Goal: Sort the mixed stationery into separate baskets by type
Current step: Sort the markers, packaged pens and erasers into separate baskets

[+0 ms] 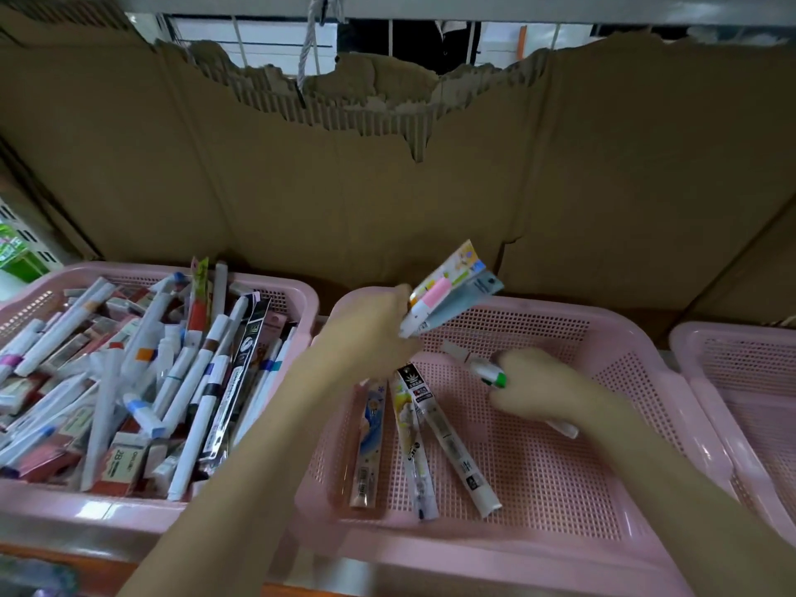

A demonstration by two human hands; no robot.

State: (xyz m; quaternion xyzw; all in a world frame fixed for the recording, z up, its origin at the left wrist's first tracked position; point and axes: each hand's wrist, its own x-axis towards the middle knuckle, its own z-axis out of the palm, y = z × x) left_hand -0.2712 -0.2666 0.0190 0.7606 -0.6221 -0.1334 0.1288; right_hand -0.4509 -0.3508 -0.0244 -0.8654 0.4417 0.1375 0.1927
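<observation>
Head view shows us three pink baskets in a row before a torn cardboard wall (430, 187). Our left hand (370, 325) hovers over the back left corner of the middle basket (624, 338), its fingers closed round a fan of flat packets (448, 288) that stick up and to the right, clear of the basket floor. Our right hand (538, 385) sits lower, just right of the left one and inside the same basket, curled round a white pen with a green end (489, 372); the pen's other tip pokes out below the palm. Three packaged pens (418, 437) lie on the mesh floor beneath and between our hands, nearest the left wrist. To our left, the left basket (275, 290) is heaped with mixed stationery (129, 381): markers, pens, erasers. At the right edge, the right basket (741, 372) is only partly in view.
</observation>
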